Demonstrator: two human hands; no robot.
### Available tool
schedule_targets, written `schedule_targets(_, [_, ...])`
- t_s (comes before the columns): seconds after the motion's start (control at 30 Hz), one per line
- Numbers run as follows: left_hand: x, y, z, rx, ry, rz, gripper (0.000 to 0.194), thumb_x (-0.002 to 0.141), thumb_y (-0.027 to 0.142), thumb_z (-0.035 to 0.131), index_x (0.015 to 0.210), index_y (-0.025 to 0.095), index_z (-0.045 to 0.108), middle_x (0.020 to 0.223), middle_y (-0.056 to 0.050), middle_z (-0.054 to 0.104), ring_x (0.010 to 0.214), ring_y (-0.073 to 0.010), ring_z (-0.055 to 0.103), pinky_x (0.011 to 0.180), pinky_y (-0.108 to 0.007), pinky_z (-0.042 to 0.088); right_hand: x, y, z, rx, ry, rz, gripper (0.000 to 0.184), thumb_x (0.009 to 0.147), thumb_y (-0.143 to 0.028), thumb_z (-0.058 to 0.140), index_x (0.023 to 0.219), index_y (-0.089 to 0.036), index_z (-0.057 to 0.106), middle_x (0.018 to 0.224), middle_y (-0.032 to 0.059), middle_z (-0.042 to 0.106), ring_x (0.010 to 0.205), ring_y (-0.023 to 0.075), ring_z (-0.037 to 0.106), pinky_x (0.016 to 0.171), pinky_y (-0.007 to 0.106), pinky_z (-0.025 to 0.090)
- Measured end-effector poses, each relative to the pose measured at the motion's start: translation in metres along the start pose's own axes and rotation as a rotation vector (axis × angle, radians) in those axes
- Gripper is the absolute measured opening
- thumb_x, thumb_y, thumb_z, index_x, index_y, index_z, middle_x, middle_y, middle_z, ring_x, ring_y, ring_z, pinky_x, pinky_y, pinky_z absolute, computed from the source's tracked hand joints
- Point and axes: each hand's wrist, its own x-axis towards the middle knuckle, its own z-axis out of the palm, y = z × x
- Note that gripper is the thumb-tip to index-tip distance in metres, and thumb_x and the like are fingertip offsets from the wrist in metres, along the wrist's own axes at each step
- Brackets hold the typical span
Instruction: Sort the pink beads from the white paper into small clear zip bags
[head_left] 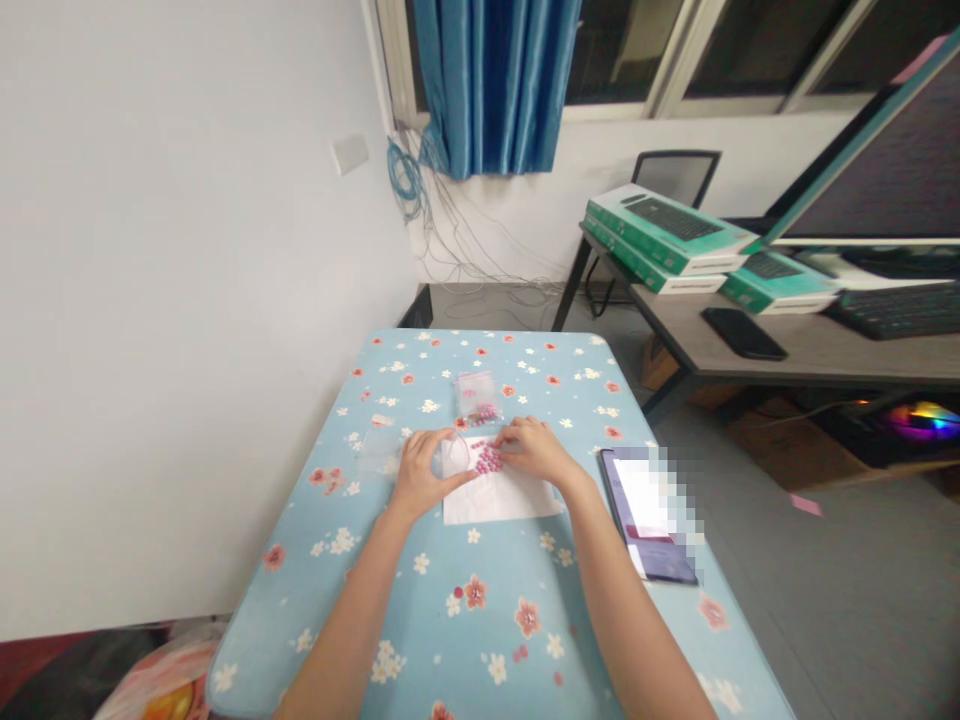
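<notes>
Blue floral covering is noted on the near surface [409, 640]. A lit device [652, 520], partly pixelated, lies by its right edge. Ahead, a white sheet [491, 502] bears a loose cluster of pink beads [489, 461], set between the hands. The right hand [532, 450] appears nearer, its fingers bent at the cluster's right side; whether a bead is pinched cannot be told. The left hand [421, 473] is curved, thumb spread from fingers and directed at the cluster, beside a thin loop [454, 452]; grip on it unconfirmed. Beyond lies a clear bag [475, 390]. Farther off hangs a curtain [495, 90].
</notes>
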Motion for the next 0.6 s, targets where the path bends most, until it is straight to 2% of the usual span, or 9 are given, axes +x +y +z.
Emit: schedule_targets(0.6, [0.0003,0.0012,-0.0006,-0.001,-0.015,-0.001,0.055,0.067,0.047,0.075,0.112,0.022,0.055,0.102,-0.006,0.065,0.095,-0.0239,0.057,0.088,-0.040,0.044,0.0010,-0.0007,0.0036,0.022,0.028,-0.019,0.009,0.077,-0.023,0.066,0.085,-0.023,0.070,0.092,0.0056,0.061,0.093,0.0219,0.050,0.079,0.031,0.033])
